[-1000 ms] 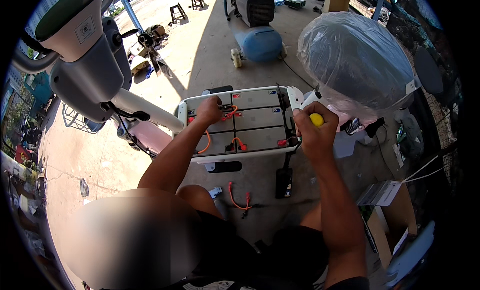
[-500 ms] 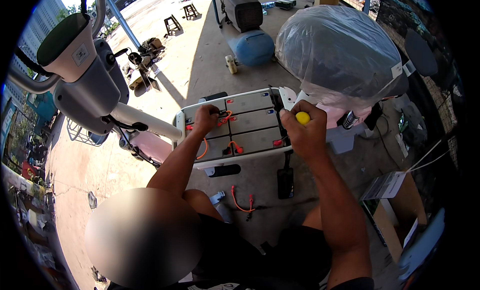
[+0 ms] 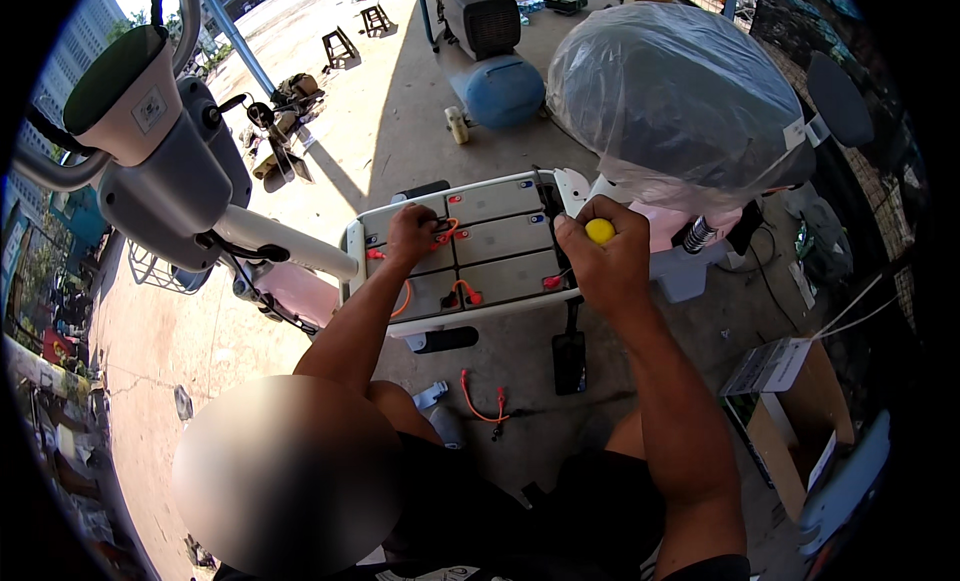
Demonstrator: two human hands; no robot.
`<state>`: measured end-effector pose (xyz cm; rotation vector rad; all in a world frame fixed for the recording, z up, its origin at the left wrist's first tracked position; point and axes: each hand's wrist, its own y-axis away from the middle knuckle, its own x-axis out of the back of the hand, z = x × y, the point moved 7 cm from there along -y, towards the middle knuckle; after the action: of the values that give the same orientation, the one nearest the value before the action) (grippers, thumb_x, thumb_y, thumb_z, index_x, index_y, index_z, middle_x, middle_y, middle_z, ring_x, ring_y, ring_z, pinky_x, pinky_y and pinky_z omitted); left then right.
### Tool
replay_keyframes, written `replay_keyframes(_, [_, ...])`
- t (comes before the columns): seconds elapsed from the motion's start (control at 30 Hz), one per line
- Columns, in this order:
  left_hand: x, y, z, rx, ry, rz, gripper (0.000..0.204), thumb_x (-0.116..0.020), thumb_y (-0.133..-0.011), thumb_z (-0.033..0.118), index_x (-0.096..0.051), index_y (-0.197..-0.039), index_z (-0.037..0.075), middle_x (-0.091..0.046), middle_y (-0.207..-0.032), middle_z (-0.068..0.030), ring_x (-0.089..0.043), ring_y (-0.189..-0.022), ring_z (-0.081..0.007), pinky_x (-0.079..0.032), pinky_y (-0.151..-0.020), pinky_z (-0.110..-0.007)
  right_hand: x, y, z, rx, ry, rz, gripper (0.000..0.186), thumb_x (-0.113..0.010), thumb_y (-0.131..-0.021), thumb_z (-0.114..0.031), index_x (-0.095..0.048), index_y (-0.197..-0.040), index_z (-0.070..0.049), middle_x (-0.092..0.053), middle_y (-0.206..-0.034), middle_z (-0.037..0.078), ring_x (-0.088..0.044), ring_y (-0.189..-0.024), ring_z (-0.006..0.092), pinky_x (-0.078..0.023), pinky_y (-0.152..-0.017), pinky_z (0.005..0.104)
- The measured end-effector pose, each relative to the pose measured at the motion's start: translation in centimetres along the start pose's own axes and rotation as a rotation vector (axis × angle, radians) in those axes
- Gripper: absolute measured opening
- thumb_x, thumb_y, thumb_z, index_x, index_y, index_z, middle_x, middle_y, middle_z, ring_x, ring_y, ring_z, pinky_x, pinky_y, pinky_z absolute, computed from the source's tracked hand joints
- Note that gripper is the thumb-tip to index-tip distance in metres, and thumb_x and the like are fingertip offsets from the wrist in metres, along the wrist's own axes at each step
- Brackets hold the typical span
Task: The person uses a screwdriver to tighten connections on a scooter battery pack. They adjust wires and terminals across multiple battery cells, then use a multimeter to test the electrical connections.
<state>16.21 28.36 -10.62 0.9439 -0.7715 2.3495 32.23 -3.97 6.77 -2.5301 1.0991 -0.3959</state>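
Note:
An open white battery tray (image 3: 372, 219) of an electric scooter holds several grey batteries (image 3: 505, 239) linked by short orange wires. My left hand (image 3: 412, 233) rests on the batteries at the tray's left part, fingers on an orange wire (image 3: 448, 231). My right hand (image 3: 600, 263) is closed around a yellow-handled tool (image 3: 599, 231), held upright at the tray's right edge. Its tip is hidden by my fist.
The scooter's grey front column (image 3: 170, 186) stands at left; its seat under clear plastic (image 3: 680, 101) at right. A loose orange wire (image 3: 480, 401) and a black box (image 3: 569, 361) lie on the concrete. A blue tank (image 3: 505, 91) stands behind. A cardboard box (image 3: 790, 421) sits at right.
The view has shifted, so the tray sits a little lower in the picture. Both hands stay at the same places on the tray, my right still gripping the tool.

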Motion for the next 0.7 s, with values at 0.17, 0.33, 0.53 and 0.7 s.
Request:
replay_keyframes(0.17, [-0.2, -0.1, -0.2, 0.006, 0.04, 0.009, 0.018, -0.076, -0.076, 0.005, -0.078, -0.093, 0.003, -0.073, -0.09, -0.0165, -0.072, -0.087, -0.0321, -0.056, -0.082, -0.039, -0.4, -0.1, 0.7, 0.0, 0.023, -0.021, 0.029, -0.073, -0.089, -0.015, -0.056, -0.071, 0.0, -0.053, -0.059, 0.0, -0.048, -0.056, 0.0057, -0.04, -0.051, 0.0276])
replay_keyframes(0.33, [0.0, -0.3, -0.8, 0.044, 0.055, -0.004, 0.018, -0.077, -0.076, 0.007, -0.079, -0.093, 0.002, -0.074, -0.092, -0.0166, -0.073, -0.087, -0.0313, -0.057, -0.082, -0.039, -0.9, -0.1, 0.5, -0.015, 0.011, -0.027, 0.029, -0.073, -0.089, -0.015, -0.056, -0.071, 0.0, -0.053, -0.058, 0.0, -0.048, -0.056, 0.0057, -0.04, -0.051, 0.0277])
replay_keyframes(0.53, [0.3, -0.9, 0.2, 0.102, -0.006, -0.045, 0.021, -0.076, -0.075, 0.01, -0.082, -0.094, 0.004, -0.077, -0.088, -0.0184, -0.076, -0.083, -0.0304, -0.059, -0.082, -0.037, -0.8, -0.2, 0.9, -0.028, 0.027, -0.014, 0.031, -0.072, -0.09, -0.014, -0.052, -0.069, -0.002, -0.048, -0.061, -0.004, -0.042, -0.059, 0.0046, -0.035, -0.053, 0.0266])
replay_keyframes(0.7, [0.3, -1.0, 0.2, 0.142, -0.042, -0.027, 0.02, -0.075, -0.074, 0.013, -0.082, -0.09, 0.004, -0.075, -0.083, -0.0187, -0.076, -0.079, -0.0311, -0.059, -0.079, -0.038, -0.7, -0.2, 0.9, -0.028, 0.04, -0.014, 0.032, -0.072, -0.09, -0.014, -0.052, -0.069, -0.002, -0.048, -0.061, -0.003, -0.042, -0.06, 0.0047, -0.035, -0.053, 0.0266])
